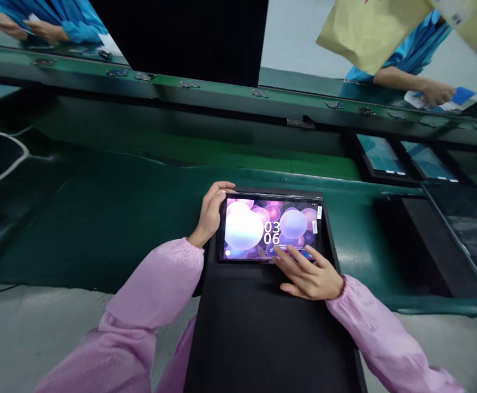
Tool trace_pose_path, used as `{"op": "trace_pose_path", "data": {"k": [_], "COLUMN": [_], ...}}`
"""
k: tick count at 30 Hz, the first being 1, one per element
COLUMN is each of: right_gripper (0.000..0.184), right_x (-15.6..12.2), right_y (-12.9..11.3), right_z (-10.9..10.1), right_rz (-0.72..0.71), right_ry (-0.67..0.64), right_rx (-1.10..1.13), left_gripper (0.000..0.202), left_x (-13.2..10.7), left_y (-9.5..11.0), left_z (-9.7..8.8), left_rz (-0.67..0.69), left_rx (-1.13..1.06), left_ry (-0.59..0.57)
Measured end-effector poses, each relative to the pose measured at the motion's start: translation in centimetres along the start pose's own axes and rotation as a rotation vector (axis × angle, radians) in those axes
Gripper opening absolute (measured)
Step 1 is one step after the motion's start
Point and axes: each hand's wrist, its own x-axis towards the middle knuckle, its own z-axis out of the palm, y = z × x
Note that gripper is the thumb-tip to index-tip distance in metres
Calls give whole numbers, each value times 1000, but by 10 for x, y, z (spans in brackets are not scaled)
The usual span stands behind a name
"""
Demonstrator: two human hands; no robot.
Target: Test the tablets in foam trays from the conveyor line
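Observation:
A tablet point(246, 226) with a lit lock screen, showing 03 06 over pink and purple balls, lies at the far end of a long black tray point(263, 333). Two small white labels sit near the right side of its screen. My left hand point(211, 212) grips the tablet's upper left corner, fingers bent along the edge. Over the lower right part of the screen is my right hand point(310, 275), its fingers stretched out and apart. Its fingertips are at the glass; whether they touch it I cannot tell. Both sleeves are pink.
Beneath the tray is a green-covered bench point(140, 218). Right of it lie a stack of black trays point(414, 229) and, farther back, two tablets point(380, 154). Small parts line a ledge behind, below a dark panel point(197, 38). Co-workers in blue sleeves point(78, 22) handle things across.

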Motion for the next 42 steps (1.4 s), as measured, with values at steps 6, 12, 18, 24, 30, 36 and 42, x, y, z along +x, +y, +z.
{"op": "trace_pose_path", "data": {"k": [6, 12, 18, 24, 30, 36, 42], "right_gripper": [48, 46, 49, 51, 52, 50, 48], "right_x": [-1, 1, -2, -6, -4, -6, -4], "right_y": [0, 11, 20, 13, 14, 13, 13], "right_z": [-1, 7, 12, 8, 6, 6, 4], "right_rz": [48, 178, 585, 448, 311, 327, 329], "right_ry": [-4, -141, -63, -4, -53, -16, 23], "right_rx": [19, 105, -43, -22, 43, 38, 38], "left_gripper": [25, 26, 27, 28, 27, 26, 25], "left_x": [1, 0, 0, 0, 0, 1, 0], "left_y": [0, 1, -1, 0, 0, -2, -1], "left_z": [0, 0, 0, 0, 0, 0, 0], "left_rz": [-5, -51, -31, -39, -34, -28, -33], "left_rx": [26, -23, -32, -35, -45, -47, -39], "left_ry": [12, -1, -6, -9, -6, 1, 0]}}
